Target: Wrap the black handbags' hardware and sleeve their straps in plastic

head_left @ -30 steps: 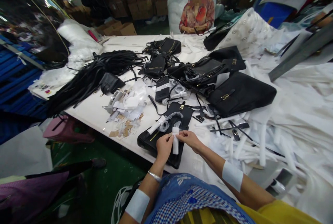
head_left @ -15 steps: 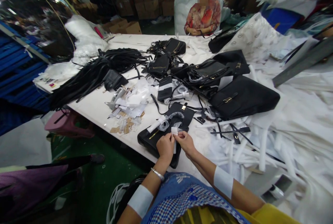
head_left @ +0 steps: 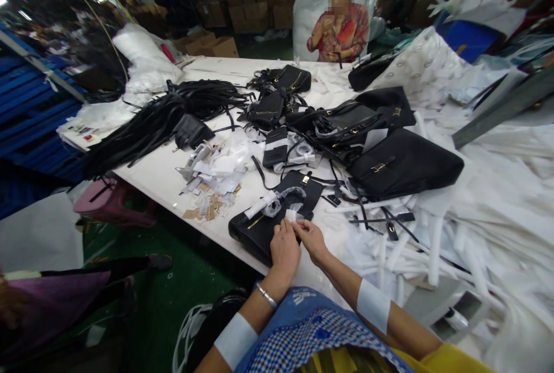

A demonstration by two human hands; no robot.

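Close to the table's front edge lies a black bag (head_left: 251, 235) with a gold zip, its flap folded back toward the far side. Clear plastic film wraps its handle, and a white wrapping (head_left: 262, 204) covers one part at the left. My left hand (head_left: 285, 246) is closed at a small white piece (head_left: 291, 215) over the bag. Beside it my right hand (head_left: 310, 239) pinches the same white piece from the right, the fingertips of both hands nearly touching.
Black straps (head_left: 164, 113) are heaped at the left, near paper scraps (head_left: 212, 188). More black bags (head_left: 402, 162) lie behind and right, with white wrapping material (head_left: 511, 188) beyond. A person (head_left: 341, 29) sits across the table (head_left: 151, 179). A pink stool (head_left: 97, 202) stands left.
My left hand has shifted right and forward, its back turned more upward. My right hand stays nearly in place. The person opposite has raised one hand toward the face.
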